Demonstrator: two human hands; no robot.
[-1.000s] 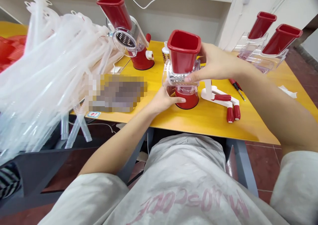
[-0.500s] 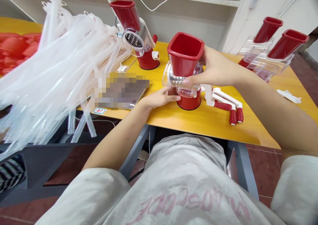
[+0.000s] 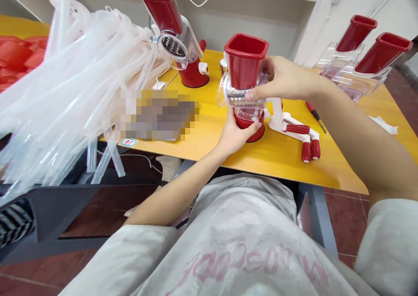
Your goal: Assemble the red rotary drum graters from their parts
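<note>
Right grip (image 3: 284,80) is closed round a rotary drum grater, thumb (image 3: 250,96) across the front of the clear housing (image 3: 228,91), other fingers behind it, just under the red square hopper (image 3: 245,58). Left grip (image 3: 237,135) is half closed and cupped low on the red base (image 3: 251,130), directly under the right grip, fingers (image 3: 253,128) touching the base. The grater stands upright on the yellow worktop (image 3: 287,167), with a perforated steel drum (image 3: 237,98) visible inside the housing.

Handling looks best with the right grip firm, the left keeping the base steady, and the housing level over the base so the parts stay square.

Just right of the grips lies a white crank handle (image 3: 292,128) with red knobs, and a red-handled screwdriver (image 3: 316,117) is beyond it. Further right stand two more red hoppers (image 3: 382,52) in clear housings. Behind and left is another complete grater (image 3: 173,48). Far left is a heap of clear plastic tubes (image 3: 75,78).

The join between housing and base is partly hidden by the left fingers, so whether it is locked can't be told. A pixelated patch (image 3: 155,115) left of the grips is unreadable.
</note>
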